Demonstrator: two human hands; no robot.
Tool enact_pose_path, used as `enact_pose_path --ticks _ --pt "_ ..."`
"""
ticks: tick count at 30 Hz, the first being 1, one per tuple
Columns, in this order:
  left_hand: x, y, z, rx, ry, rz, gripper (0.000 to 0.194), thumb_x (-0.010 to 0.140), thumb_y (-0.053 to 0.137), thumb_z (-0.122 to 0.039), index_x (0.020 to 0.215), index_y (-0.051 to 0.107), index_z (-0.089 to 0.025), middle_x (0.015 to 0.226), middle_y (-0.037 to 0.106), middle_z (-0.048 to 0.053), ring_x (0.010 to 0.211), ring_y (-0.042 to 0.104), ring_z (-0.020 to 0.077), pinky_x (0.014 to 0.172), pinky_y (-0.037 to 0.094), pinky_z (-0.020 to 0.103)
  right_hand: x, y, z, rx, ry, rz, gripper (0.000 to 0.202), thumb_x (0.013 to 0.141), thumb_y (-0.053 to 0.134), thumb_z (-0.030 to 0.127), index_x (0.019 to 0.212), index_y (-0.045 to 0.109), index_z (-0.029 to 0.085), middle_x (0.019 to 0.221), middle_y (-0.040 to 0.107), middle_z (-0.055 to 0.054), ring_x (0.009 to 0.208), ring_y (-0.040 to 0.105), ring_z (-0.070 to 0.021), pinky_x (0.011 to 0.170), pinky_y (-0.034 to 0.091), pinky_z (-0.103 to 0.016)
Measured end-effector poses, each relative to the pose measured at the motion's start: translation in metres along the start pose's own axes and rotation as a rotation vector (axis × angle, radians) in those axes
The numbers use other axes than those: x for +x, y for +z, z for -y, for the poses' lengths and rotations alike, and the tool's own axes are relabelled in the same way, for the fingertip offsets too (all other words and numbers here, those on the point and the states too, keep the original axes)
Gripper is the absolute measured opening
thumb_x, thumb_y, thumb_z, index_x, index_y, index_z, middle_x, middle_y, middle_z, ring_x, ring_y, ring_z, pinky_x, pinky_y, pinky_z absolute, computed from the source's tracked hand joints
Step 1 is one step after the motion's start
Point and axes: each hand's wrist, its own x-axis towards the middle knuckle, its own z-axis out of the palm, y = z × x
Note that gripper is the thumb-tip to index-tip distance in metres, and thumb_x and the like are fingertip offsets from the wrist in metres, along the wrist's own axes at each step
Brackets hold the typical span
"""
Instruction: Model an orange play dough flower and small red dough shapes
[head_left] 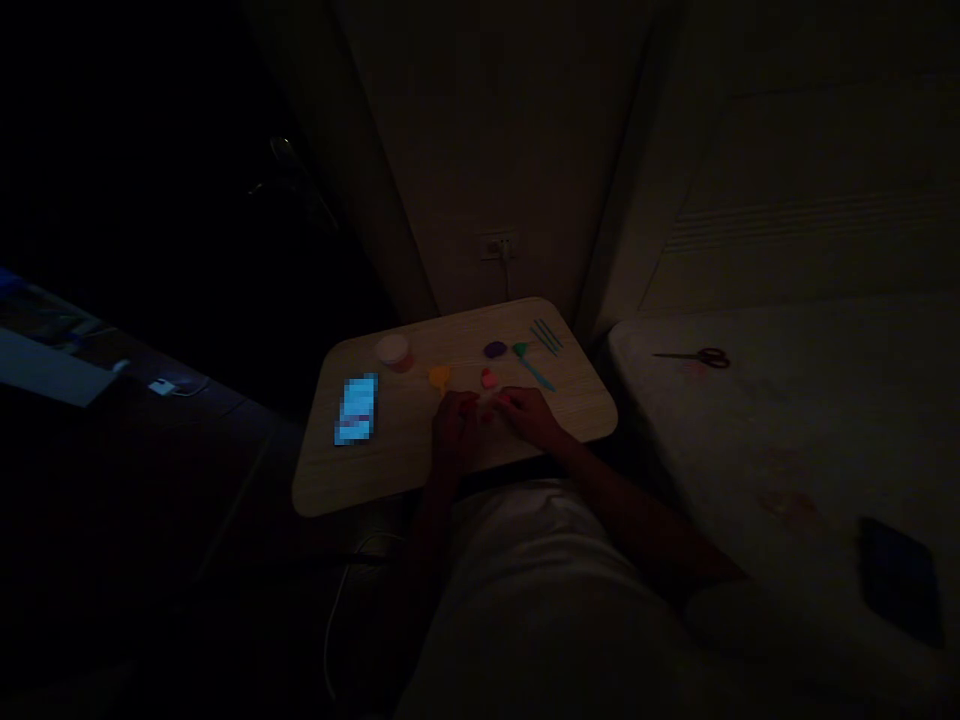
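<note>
In the dim head view my left hand point(451, 425) rests at the near edge of the small table, its fingers curled in by a reddish bit that I cannot make out clearly. Opposite it, my right hand point(531, 414) has its fingers pinched together on a small piece of pink modelling clay point(503, 398). A reddish lump point(487, 415) lies between the hands. Just beyond them is a pink and red clay shape point(489, 378). A yellow tool point(439, 377) lies by my left fingertips, and a blue tool with a green head point(535, 370) lies beyond my right hand.
On the wooden table point(390, 440) are a lidded tub point(394, 352), a lit phone point(357, 409), a purple lump point(495, 349) and several thin sticks point(547, 337). Scissors point(697, 357) lie on the pale surface at right. A wall socket point(497, 247) holds a plugged-in cable.
</note>
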Motion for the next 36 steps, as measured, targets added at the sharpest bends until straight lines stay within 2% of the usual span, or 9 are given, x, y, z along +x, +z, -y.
enact_pose_path --ticks 3,6,10,13,18,22,26,30,36 --pt "0.000 0.001 0.001 -0.007 0.000 -0.001 0.012 0.098 0.053 -0.023 0.101 0.064 -0.021 0.095 0.066 0.004 0.088 0.062 0.0181 0.080 0.051 0.031 0.000 0.001 0.000 0.010 0.029 -0.004 0.051 0.093 0.050 0.056 0.056 0.045 0.021 0.054 0.042 0.003 0.057 0.041 -0.0130 0.055 0.029 -0.027" --pt "0.000 0.001 0.001 -0.010 -0.014 -0.002 0.013 0.098 0.053 -0.023 0.101 0.065 -0.021 0.094 0.066 0.004 0.087 0.063 0.0183 0.080 0.051 0.031 0.001 0.001 -0.002 0.018 0.000 -0.038 0.048 0.096 0.045 0.056 0.064 0.050 0.021 0.062 0.051 0.001 0.063 0.046 -0.0156 0.059 0.035 -0.028" --pt "0.000 0.002 0.002 -0.006 -0.034 0.007 0.012 0.098 0.053 -0.024 0.100 0.065 -0.021 0.093 0.066 0.004 0.086 0.062 0.0183 0.080 0.051 0.031 0.002 0.002 -0.007 0.021 -0.094 -0.100 0.041 0.101 0.040 0.054 0.087 0.060 0.021 0.086 0.066 -0.005 0.082 0.059 -0.0204 0.077 0.047 -0.031" --pt "-0.001 0.001 0.001 -0.006 -0.038 0.011 0.012 0.098 0.053 -0.024 0.100 0.065 -0.021 0.093 0.066 0.004 0.086 0.062 0.0183 0.080 0.051 0.031 0.002 0.002 -0.010 0.036 -0.151 -0.088 0.042 0.102 0.040 0.055 0.105 0.065 0.021 0.107 0.070 -0.009 0.099 0.064 -0.0224 0.090 0.050 -0.035" --pt "0.000 0.000 0.000 -0.001 -0.031 0.021 0.011 0.098 0.053 -0.025 0.100 0.064 -0.022 0.093 0.065 0.004 0.086 0.061 0.0185 0.079 0.051 0.032 0.000 0.002 -0.010 0.063 -0.109 -0.014 0.039 0.101 0.046 0.046 0.120 0.068 0.020 0.104 0.075 -0.008 0.084 0.069 -0.0209 0.081 0.054 -0.034" --pt "0.000 -0.001 -0.002 0.005 -0.016 0.015 0.011 0.098 0.053 -0.025 0.097 0.063 -0.021 0.091 0.064 0.004 0.085 0.061 0.0183 0.079 0.050 0.032 0.001 0.000 -0.007 0.003 -0.099 0.015 0.027 0.093 0.059 0.037 0.105 0.077 0.021 0.104 0.078 -0.008 0.093 0.070 -0.0229 0.086 0.052 -0.033" --pt "0.001 -0.001 -0.003 0.006 -0.016 0.022 0.011 0.098 0.053 -0.025 0.099 0.063 -0.021 0.092 0.065 0.004 0.086 0.061 0.0182 0.079 0.049 0.031 0.000 -0.002 -0.002 -0.065 -0.039 0.067 0.024 0.089 0.060 0.035 0.082 0.075 0.018 0.076 0.074 -0.003 0.071 0.064 -0.0184 0.068 0.046 -0.027" --pt "0.000 0.000 -0.002 0.001 -0.024 0.022 0.013 0.098 0.052 -0.027 0.099 0.064 -0.021 0.092 0.065 0.004 0.086 0.061 0.0182 0.079 0.050 0.031 -0.001 -0.001 0.003 -0.049 0.014 0.044 0.042 0.092 0.054 0.045 0.060 0.060 0.019 0.054 0.056 0.001 0.056 0.050 -0.0147 0.057 0.035 -0.026" --pt "0.001 0.000 -0.003 0.002 -0.043 0.022 0.014 0.098 0.051 -0.026 0.098 0.064 -0.021 0.093 0.066 0.005 0.087 0.061 0.0190 0.080 0.050 0.032 -0.001 0.001 0.005 -0.011 0.053 0.026 0.049 0.091 0.044 0.053 0.053 0.037 0.023 0.052 0.035 0.003 0.054 0.035 -0.0125 0.053 0.026 -0.027"
